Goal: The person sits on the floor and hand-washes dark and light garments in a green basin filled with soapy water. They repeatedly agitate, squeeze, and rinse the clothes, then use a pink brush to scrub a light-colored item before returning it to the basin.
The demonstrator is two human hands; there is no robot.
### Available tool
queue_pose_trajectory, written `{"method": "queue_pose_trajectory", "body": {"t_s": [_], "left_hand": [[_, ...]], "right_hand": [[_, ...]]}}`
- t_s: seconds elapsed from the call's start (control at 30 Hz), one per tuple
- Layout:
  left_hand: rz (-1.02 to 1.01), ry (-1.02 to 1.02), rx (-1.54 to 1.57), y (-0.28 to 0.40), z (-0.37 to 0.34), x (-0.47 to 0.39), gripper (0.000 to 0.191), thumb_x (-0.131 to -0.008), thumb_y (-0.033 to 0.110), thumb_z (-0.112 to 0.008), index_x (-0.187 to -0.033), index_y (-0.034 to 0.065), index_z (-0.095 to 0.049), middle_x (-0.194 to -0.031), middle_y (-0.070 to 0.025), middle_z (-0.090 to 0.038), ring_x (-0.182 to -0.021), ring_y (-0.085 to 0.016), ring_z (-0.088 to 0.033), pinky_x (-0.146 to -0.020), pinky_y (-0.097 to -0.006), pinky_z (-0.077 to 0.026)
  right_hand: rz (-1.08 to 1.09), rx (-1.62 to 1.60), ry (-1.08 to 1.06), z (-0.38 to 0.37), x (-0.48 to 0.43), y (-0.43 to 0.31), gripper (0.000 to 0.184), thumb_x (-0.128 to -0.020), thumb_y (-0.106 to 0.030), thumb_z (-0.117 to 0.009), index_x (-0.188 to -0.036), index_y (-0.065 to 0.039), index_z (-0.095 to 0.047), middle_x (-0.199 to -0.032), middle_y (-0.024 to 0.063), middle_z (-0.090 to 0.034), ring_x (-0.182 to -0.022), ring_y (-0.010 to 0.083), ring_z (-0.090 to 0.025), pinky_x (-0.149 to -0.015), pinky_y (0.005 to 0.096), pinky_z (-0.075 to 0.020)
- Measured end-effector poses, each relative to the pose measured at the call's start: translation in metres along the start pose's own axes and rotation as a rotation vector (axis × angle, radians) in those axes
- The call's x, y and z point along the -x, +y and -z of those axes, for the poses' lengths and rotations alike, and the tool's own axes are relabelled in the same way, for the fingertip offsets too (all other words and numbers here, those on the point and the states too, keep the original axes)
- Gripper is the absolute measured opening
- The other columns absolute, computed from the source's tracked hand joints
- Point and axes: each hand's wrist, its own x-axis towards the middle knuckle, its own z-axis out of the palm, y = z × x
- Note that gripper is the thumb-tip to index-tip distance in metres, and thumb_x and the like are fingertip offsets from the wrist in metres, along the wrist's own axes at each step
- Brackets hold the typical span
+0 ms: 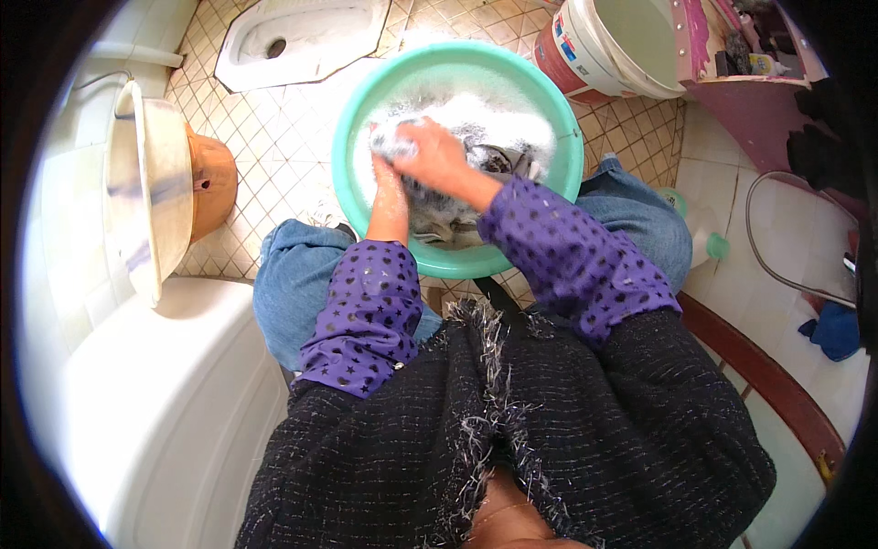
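Observation:
A green plastic basin (571, 147) stands on the tiled floor before me, with white suds and soaked dark and grey cloth (446, 223) in it. Over the basin's left part, my right hand (432, 152) is closed on a foam-covered bunch of cloth (394, 141). My left hand (379, 154) is against the same bunch from the left; foam and the bunch hide most of its fingers. The rest of the cloth lies in the suds below and to the right of my hands.
A white squat toilet pan (302, 41) lies beyond the basin at the left. At the upper right stands a large paint bucket (583, 55). Left are a pale tub (161, 185) tipped on its side and an orange vessel (212, 184). A plastic bottle (699, 237) is by my right knee.

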Motion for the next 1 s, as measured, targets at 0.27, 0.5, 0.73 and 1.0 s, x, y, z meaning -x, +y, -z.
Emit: {"method": "queue_pose_trajectory", "body": {"t_s": [0.27,0.5,0.73,1.0], "left_hand": [[0.112,-0.030,-0.136,-0.025,0.033,-0.023,0.044,-0.089,0.038,-0.048,-0.120,0.0071,-0.052,-0.117,-0.0119,-0.056,-0.106,-0.028,-0.053,-0.094,-0.0413,-0.042],[0.302,0.040,0.069,-0.013,0.002,-0.012,0.032,-0.085,0.031,-0.059,-0.106,0.0063,-0.057,-0.103,-0.0090,-0.062,-0.094,-0.026,-0.060,-0.086,-0.0464,-0.047],[0.203,0.038,0.024,0.013,-0.011,0.011,0.058,-0.084,0.055,-0.046,-0.117,0.0073,-0.054,-0.111,-0.0093,-0.060,-0.099,-0.026,-0.058,-0.093,-0.0408,-0.043],[0.177,-0.114,-0.235,0.024,-0.028,0.075,0.046,-0.087,0.041,-0.051,-0.114,0.0038,-0.055,-0.109,-0.0119,-0.060,-0.097,-0.024,-0.059,-0.082,-0.0392,-0.050]], "right_hand": [[0.146,0.189,0.133,0.000,0.003,-0.015,0.032,-0.068,-0.038,-0.066,-0.089,-0.014,-0.061,-0.088,0.0155,-0.055,-0.079,0.0332,-0.057,-0.067,0.0453,-0.0460],[-0.236,0.268,0.114,0.030,-0.060,0.087,0.043,-0.076,-0.037,-0.063,-0.106,-0.008,-0.060,-0.104,0.0199,-0.060,-0.097,0.0345,-0.058,-0.080,0.0437,-0.0458],[-0.001,0.038,-0.081,-0.005,-0.006,0.013,0.042,-0.070,-0.038,-0.065,-0.106,-0.017,-0.060,-0.101,0.0166,-0.054,-0.094,0.0353,-0.056,-0.075,0.0437,-0.0464],[0.190,0.056,0.145,0.039,0.039,-0.052,0.034,-0.068,-0.037,-0.067,-0.093,-0.014,-0.061,-0.094,0.0140,-0.056,-0.083,0.0327,-0.059,-0.070,0.0412,-0.0492]]}}
